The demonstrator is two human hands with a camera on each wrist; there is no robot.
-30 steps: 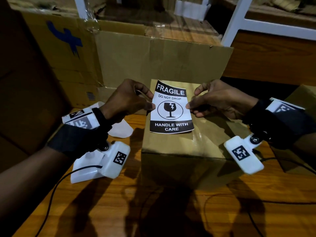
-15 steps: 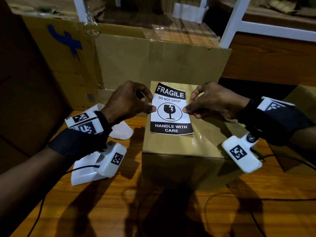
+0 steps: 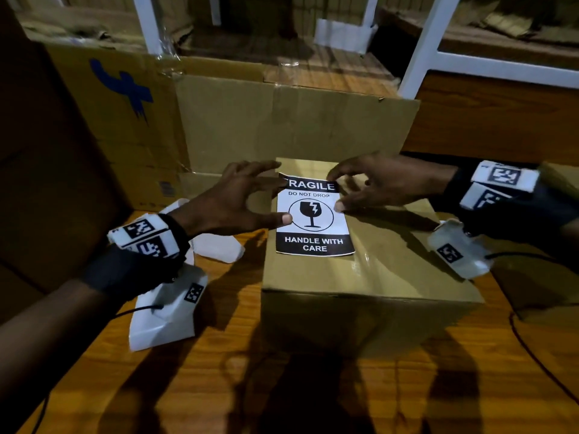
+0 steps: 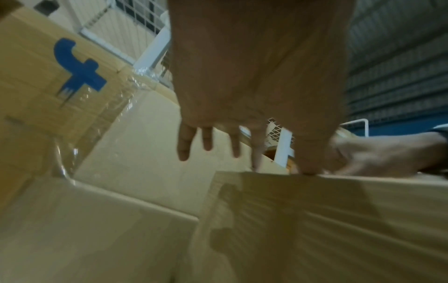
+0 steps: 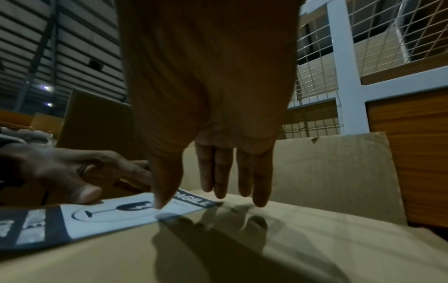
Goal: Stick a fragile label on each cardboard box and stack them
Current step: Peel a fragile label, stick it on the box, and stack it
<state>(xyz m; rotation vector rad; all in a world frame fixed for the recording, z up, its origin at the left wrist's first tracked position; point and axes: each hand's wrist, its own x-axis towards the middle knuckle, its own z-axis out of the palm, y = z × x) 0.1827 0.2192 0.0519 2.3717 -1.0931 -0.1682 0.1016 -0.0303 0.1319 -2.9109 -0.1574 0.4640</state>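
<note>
A warehouse or packing area: large cardboard cartons [image 3: 131,120] stand about, white wire-mesh racking [image 5: 363,47] rises behind a wooden worktable [image 3: 219,371], and a corrugated metal roof [image 5: 60,47] carries small lamps.

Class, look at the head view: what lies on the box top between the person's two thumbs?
The fragile label, flat on the box. The left hand thumbs its left edge, the right hand its right; the broken-glass symbol sits between.
</note>
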